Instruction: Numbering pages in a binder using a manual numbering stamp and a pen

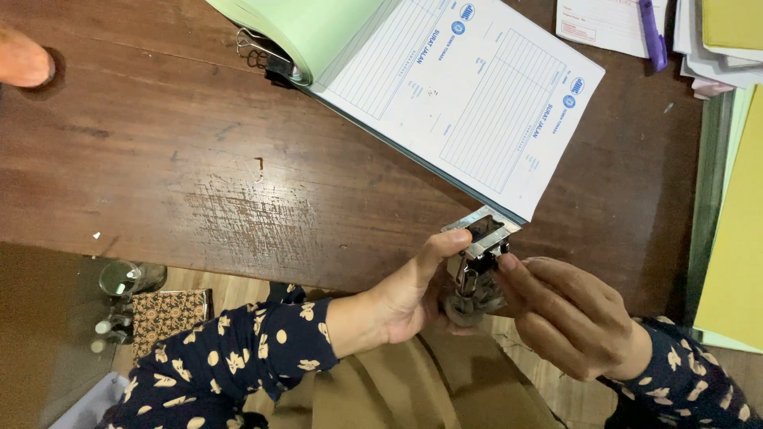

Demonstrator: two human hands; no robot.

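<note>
A: Hands first, pls. What's each one doing?

B: Left hand (413, 294) is curled round a small metal stapler-like device (477, 262) w/ a dark body, thumb stretched up along its left side, fingers wrapped under it. Right hand (564, 314) comes in from the other side, fingers bent, tips pressing on the device's right edge. Both closed on it, so it's held between the two.

A: Where's it sit?

B: Just off the near edge of the wooden desk (238, 183), right at the lower corner of the form pad (469, 95). Device's silver top end touches or overlaps that corner; can't tell if paper's actually in the mouth.

A: Pad details?

B: White ruled sheet on top, lying at a slant, green sheets (302, 24) folded back at the upper left. Black binder clip (274, 63) grips the pad's left edge near those green pages.

A: Other stuff on desk?

B: Paper stack (715, 48) top right w/ a purple pen (653, 32) across it, well apart from the hands. Yellow sheets (735, 238) down the right side.

A: Sleeves?

B: Dark blue w/ pale flower print, both arms. Below the desk, left: a glass (127, 278) and a patterned brown box (171, 310) on the floor.
</note>
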